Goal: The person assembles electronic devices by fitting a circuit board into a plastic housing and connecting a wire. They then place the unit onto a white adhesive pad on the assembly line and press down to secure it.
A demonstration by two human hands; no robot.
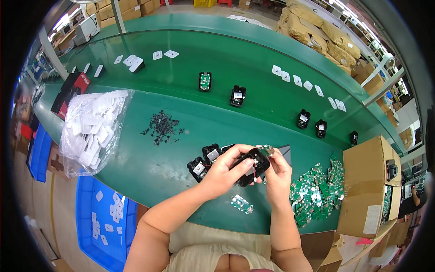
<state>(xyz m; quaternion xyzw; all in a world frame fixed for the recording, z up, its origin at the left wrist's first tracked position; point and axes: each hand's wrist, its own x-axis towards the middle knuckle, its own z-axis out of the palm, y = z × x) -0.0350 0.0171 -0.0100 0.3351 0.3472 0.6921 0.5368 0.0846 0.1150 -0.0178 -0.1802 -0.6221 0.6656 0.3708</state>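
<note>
My left hand grips a black plastic housing from its left side, thumb laid across its open face. Inside it a light metal part and a red wire show. At the housing's upper right, my right hand has its fingers closed on a small green circuit board, partly hidden by them. Left of my hands, two more black housings with silvery blocks, an upper one and a lower one, lie on the green table. One loose circuit board rests below my hands.
A heap of green circuit boards lies right, beside a cardboard box. Small black parts are piled left, near a clear bag of white covers. Beyond, a green belt carries spaced housings and white pieces. A blue bin stands lower left.
</note>
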